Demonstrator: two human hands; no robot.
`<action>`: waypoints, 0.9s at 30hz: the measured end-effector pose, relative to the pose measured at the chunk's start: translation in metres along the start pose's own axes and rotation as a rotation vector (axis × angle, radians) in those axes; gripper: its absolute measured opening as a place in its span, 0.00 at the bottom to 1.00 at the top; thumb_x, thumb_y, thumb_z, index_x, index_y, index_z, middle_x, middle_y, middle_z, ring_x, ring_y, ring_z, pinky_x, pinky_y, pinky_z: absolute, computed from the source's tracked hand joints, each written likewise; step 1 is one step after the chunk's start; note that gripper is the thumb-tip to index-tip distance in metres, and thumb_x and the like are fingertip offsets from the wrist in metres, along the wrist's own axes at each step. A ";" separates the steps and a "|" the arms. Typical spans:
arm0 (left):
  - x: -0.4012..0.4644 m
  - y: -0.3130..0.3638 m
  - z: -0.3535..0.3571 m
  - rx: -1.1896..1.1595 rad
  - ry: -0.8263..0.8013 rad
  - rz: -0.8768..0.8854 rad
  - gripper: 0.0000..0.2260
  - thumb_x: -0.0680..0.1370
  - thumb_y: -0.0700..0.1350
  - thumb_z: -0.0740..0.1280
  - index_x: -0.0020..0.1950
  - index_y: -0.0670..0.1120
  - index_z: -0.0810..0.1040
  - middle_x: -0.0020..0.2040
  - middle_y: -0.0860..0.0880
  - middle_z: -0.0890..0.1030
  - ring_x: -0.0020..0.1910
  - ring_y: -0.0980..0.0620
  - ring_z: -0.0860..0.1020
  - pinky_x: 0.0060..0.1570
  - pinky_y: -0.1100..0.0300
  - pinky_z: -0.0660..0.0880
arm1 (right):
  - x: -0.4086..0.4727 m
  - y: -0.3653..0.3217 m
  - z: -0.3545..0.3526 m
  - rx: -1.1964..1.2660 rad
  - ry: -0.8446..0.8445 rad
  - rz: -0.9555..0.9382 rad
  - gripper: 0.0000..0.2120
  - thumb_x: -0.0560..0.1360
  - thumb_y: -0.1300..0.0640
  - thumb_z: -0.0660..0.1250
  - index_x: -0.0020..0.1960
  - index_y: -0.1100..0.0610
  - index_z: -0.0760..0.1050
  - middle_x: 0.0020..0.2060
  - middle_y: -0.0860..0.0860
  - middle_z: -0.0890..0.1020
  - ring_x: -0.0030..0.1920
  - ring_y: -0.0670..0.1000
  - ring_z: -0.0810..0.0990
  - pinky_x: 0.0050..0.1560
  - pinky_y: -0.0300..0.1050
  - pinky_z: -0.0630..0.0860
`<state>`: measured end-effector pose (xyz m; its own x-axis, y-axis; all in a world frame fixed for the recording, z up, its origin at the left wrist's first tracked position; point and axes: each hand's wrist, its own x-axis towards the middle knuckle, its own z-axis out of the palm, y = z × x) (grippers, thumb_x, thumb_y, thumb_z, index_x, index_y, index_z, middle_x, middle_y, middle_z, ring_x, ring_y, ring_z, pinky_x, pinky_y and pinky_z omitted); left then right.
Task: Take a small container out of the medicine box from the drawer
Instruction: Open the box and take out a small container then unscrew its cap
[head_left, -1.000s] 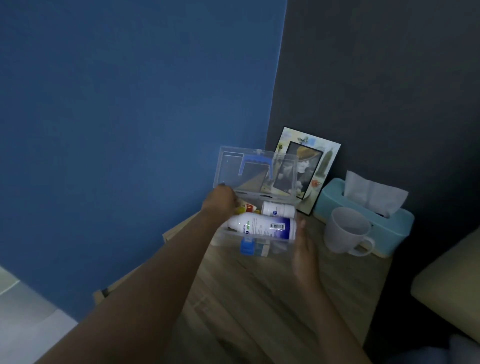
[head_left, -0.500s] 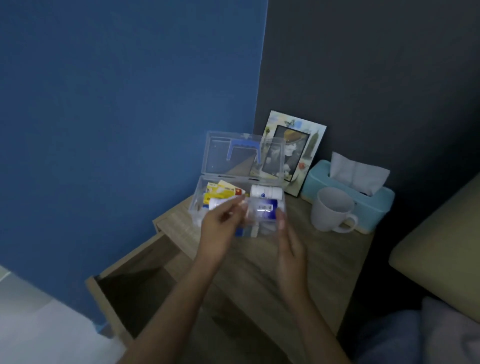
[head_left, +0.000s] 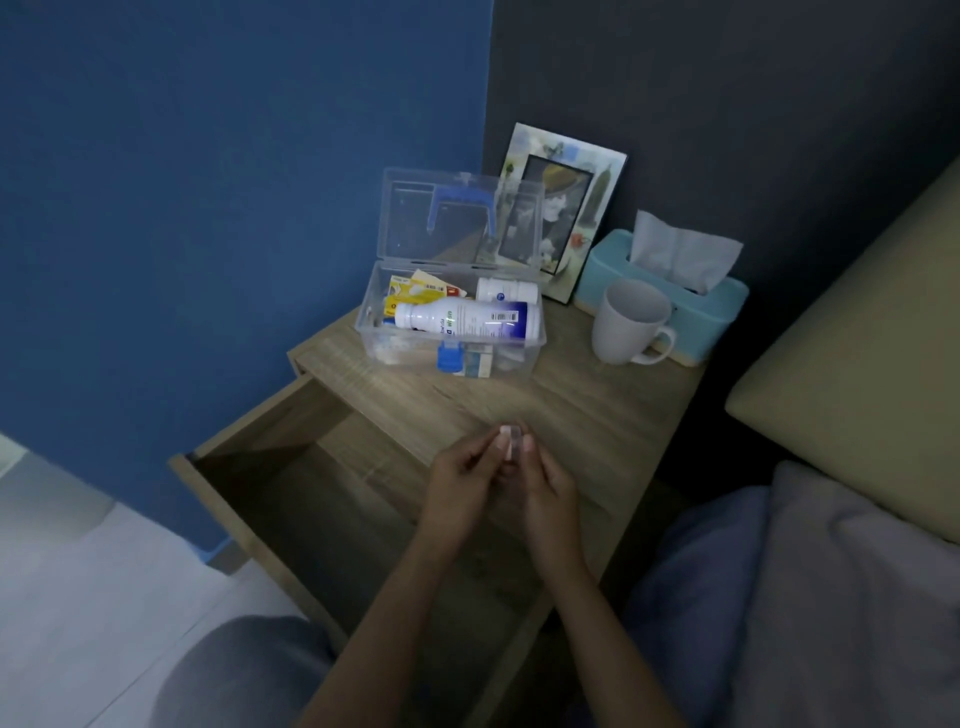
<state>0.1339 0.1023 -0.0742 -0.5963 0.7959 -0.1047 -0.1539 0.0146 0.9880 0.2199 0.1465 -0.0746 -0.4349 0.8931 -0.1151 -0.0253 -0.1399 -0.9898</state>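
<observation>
A clear medicine box (head_left: 535, 347) with a blue latch stands open on the wooden nightstand (head_left: 587, 410), its lid upright. Inside lie a white bottle with a blue label (head_left: 467, 318), a smaller white bottle (head_left: 506, 290) and yellow packets (head_left: 415, 293). In front of the box, above the nightstand's front edge, my left hand (head_left: 460, 486) and my right hand (head_left: 548, 486) together pinch a small clear container (head_left: 511, 444) between their fingertips. Below my hands the drawer (head_left: 311, 499) is pulled out, its inside dark.
A white mug (head_left: 628, 322) and a teal tissue box (head_left: 670, 291) stand at the right of the nightstand. A picture frame (head_left: 561, 213) leans on the dark wall behind. The bed (head_left: 857, 571) lies at the right, a blue wall at the left.
My hands have drawn back from the box toward me, with the small clear container held between them. The view has tilted down and shows more of the open drawer.
</observation>
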 end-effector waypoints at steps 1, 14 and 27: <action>-0.001 -0.002 -0.001 0.018 -0.008 0.015 0.11 0.80 0.44 0.63 0.49 0.56 0.84 0.41 0.56 0.87 0.41 0.62 0.83 0.40 0.71 0.76 | -0.001 0.001 -0.001 -0.014 -0.008 0.004 0.16 0.81 0.55 0.58 0.65 0.56 0.75 0.57 0.50 0.82 0.58 0.40 0.80 0.58 0.31 0.75; -0.005 -0.008 0.009 0.607 0.084 0.265 0.13 0.82 0.45 0.58 0.57 0.42 0.79 0.46 0.51 0.77 0.40 0.68 0.72 0.44 0.81 0.65 | -0.005 0.007 0.006 -0.149 0.063 -0.064 0.15 0.82 0.57 0.56 0.60 0.62 0.78 0.52 0.56 0.84 0.55 0.50 0.82 0.59 0.47 0.76; -0.005 -0.013 0.015 0.639 0.107 0.199 0.16 0.83 0.47 0.53 0.51 0.42 0.78 0.38 0.58 0.72 0.36 0.67 0.72 0.40 0.80 0.66 | -0.010 0.015 0.007 -0.285 0.073 -0.082 0.15 0.82 0.56 0.56 0.65 0.59 0.75 0.57 0.49 0.81 0.52 0.37 0.79 0.55 0.28 0.73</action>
<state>0.1506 0.1072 -0.0853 -0.6448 0.7567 0.1078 0.4430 0.2550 0.8595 0.2179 0.1322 -0.0881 -0.3761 0.9261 -0.0296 0.2007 0.0503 -0.9784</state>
